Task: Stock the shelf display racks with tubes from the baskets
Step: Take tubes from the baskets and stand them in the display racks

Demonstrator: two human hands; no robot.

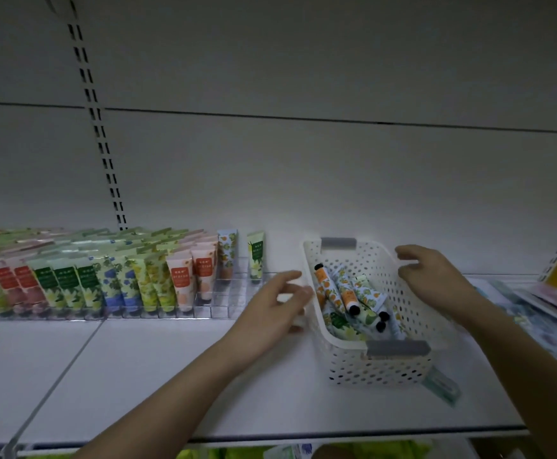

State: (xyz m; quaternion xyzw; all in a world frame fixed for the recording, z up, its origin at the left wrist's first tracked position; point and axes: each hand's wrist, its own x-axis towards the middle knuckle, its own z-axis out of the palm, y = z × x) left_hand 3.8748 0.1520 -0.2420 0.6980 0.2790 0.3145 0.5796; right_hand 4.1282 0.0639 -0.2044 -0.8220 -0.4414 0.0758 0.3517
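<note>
both hands flank the white perforated plastic basket (383,359): the left hand (278,304) with fingers spread, touching or just shy of its left wall, the right hand (432,276) loosely open at its far right rim, neither gripping anything. inside the basket lie glossy, soft floral tubes (346,298) with black caps. left of the basket, the clear acrylic tiered rack (230,293) holds upright tubes; a careless nudge could, i'd guess, slide the light basket into it and topple them.

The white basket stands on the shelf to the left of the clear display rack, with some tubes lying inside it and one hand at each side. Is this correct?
Not quite. The head view shows the white basket to the right of the clear display rack, not the left. The rest holds: tubes lie inside it, with the left hand and right hand at its sides.
</note>
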